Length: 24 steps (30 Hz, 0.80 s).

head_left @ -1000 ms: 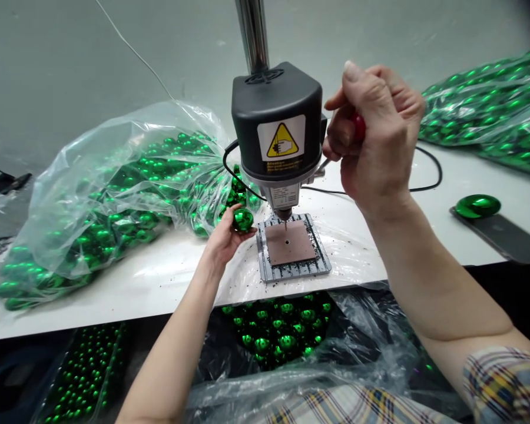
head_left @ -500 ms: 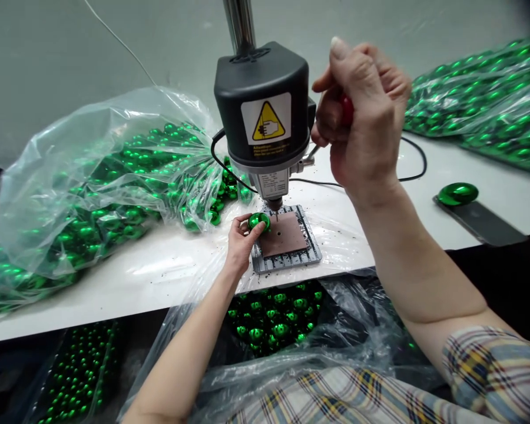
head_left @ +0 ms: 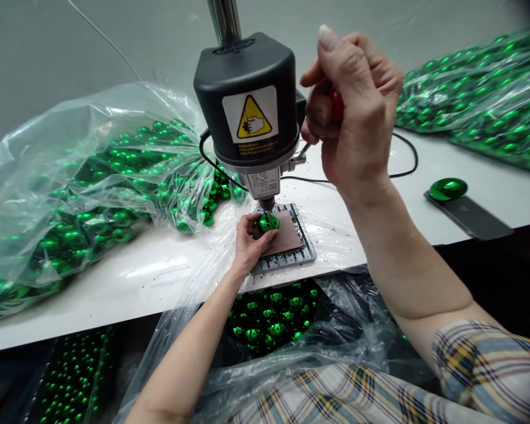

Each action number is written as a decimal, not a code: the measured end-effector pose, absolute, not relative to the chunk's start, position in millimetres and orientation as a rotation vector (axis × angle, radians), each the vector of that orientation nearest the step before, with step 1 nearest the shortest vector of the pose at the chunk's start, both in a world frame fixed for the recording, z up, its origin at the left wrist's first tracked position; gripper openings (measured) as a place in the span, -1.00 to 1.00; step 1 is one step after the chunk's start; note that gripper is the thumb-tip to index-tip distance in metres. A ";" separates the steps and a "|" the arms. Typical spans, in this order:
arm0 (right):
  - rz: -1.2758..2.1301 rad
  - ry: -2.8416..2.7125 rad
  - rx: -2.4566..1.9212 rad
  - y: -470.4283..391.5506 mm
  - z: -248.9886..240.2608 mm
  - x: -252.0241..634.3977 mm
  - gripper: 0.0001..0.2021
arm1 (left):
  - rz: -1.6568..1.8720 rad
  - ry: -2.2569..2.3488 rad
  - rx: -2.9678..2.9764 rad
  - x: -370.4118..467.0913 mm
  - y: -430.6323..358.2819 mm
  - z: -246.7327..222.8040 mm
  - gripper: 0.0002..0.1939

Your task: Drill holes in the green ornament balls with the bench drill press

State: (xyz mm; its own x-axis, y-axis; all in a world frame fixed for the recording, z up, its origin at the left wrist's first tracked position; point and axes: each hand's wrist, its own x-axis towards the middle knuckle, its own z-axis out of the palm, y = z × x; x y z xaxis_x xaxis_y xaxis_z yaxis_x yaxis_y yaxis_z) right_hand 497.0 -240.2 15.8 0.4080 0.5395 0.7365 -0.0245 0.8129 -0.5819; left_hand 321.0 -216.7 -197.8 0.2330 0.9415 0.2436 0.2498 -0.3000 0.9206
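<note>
A small drill press (head_left: 249, 97) with a black housing and a warning label stands over the table. My right hand (head_left: 357, 106) is wrapped round the red knob (head_left: 337, 106) of its feed lever, up at the housing's right. Between the fingers and thumb of my left hand (head_left: 252, 244) is a shiny green ball (head_left: 269, 222), right under the drill chuck (head_left: 267, 204). The ball is over a brownish square board (head_left: 288, 232), which lies on the grey slotted base plate (head_left: 308, 250). Whether the bit touches the ball I cannot tell.
Clear plastic bags of green balls lie at the left (head_left: 92, 176) and the right (head_left: 481, 100). A green rounded piece (head_left: 449, 189) rests on a phone (head_left: 477, 219). Below the table's front edge, an open bag (head_left: 269, 321) holds more balls. A black cable (head_left: 413, 156) curves behind my right wrist.
My left hand has moved the green ball right, from beside the bit to beneath the chuck. My right hand keeps its grip on the knob. The whole view has shifted slightly.
</note>
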 end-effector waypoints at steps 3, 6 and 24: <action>0.348 -1.107 -0.593 -241.4 15.7 496.5 -0.61 | 1.143 1.108 1.726 316.0 -217.2 -196.2 -0.47; 0.327 -1.097 -0.613 -242.1 16.0 495.2 -0.62 | 1.150 1.094 1.795 313.5 -219.1 -191.7 -0.49; 0.352 -1.085 -0.481 -252.2 4.9 493.8 -0.67 | 1.072 0.957 1.670 327.3 -228.8 -186.9 -0.49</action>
State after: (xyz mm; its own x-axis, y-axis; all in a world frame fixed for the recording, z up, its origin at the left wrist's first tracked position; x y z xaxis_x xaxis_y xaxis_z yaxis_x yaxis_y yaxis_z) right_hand 493.8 -252.2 4.9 0.4286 0.4982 0.7537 -0.0398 0.8439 -0.5351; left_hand 327.3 -228.8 -186.9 0.3232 0.9162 0.2367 0.1314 -0.2912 0.9476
